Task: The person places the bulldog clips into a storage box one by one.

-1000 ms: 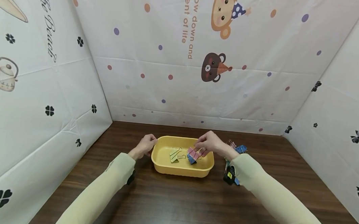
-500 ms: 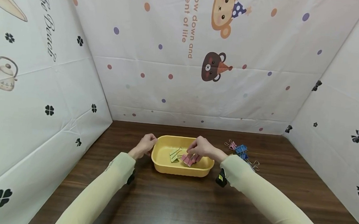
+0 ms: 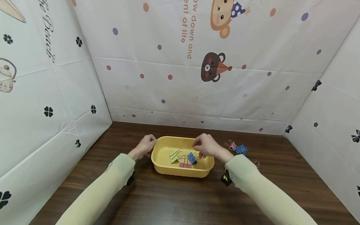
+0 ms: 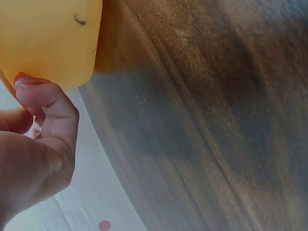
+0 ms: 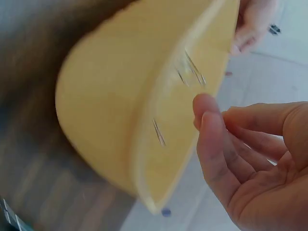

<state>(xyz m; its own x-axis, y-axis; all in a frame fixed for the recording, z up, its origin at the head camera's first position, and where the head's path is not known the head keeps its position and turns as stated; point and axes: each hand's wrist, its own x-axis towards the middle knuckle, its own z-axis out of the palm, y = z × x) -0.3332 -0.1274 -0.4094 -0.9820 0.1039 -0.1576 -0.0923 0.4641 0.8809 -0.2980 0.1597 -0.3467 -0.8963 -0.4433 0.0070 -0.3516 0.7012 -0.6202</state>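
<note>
A yellow plastic basin [image 3: 181, 172] stands on the table, and my left hand [image 3: 144, 147] pinches its left rim between thumb and bent fingers, as the left wrist view confirms. Inside lie a green binder clip [image 3: 174, 157], a pink binder clip [image 3: 185, 165] near the front wall and a blue binder clip [image 3: 192, 157] to the right. My right hand [image 3: 207, 145] hovers over the basin's right end, above the blue clip. Its fingers [image 5: 211, 134] are loosely bent, with nothing between them in the right wrist view. There, only wire handles of clips show over the basin's rim.
Right of the basin on the brown wooden table [image 3: 175, 204] are more clips: a pink binder clip [image 3: 232, 146] and blue binder clips [image 3: 241, 149], partly behind my right sleeve [image 3: 273, 192]. Patterned white sheets [image 3: 181, 92] stand around the back and sides.
My right hand has let go of the pink binder clip, which now lies at the front of the basin, and has risen slightly to the right. The left hand stays at the rim.
</note>
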